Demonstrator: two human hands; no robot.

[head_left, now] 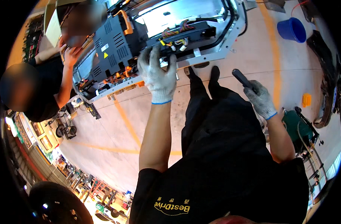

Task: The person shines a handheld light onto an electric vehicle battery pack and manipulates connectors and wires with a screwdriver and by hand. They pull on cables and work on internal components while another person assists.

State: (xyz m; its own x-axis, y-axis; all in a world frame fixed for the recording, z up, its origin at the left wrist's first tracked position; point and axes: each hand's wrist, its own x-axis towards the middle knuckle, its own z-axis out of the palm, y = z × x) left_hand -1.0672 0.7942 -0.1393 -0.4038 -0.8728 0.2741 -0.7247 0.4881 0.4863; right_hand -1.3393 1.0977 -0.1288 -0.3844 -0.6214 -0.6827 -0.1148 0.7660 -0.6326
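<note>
My left hand (157, 74), in a white-grey knit glove, reaches over the near edge of a large metal tray (211, 56) full of electrical parts. Its fingers are spread and slightly bent, next to a black module (194, 35) with yellow and white wire connectors (180, 44). I cannot tell whether the fingertips touch it. To the left sits a black vented housing (110, 46) with an orange cable (124, 21) across it. My right hand (260, 99), also gloved, is out to the right, closed round a dark rod-shaped tool (241, 78) whose exact kind I cannot make out.
Two people are at the tray's left end, one with bare hands (71, 54) near it. A blue bucket (291, 30), an orange block (306, 99) and a green tank (297, 125) with hoses stand on the right. A tyre (55, 201) is at lower left.
</note>
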